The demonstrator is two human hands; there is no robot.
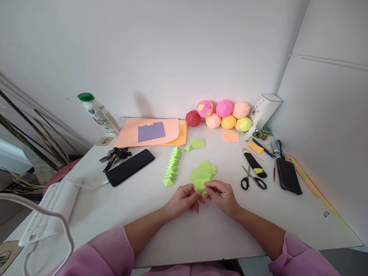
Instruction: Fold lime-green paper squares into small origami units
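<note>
Between my two hands is a small square of green paper (201, 184), near the middle of the white table. My left hand (185, 199) pinches its lower left side, and my right hand (222, 194) pinches its right side. Just beyond it lies a loose pile of green paper squares (204, 168). To the left of the pile runs a row of folded green paper pieces (171, 168), one behind another. Farther back, a flat green sheet (197, 143) lies beside one small folded green piece (188, 148).
Scissors (250, 178), a cutter (255, 164) and a black case (289, 176) lie to the right. Faceted paper balls (224, 109) stand along the wall. To the left are a black phone (130, 167), keys (115, 155), orange sheets (126, 132) and a bottle (100, 115).
</note>
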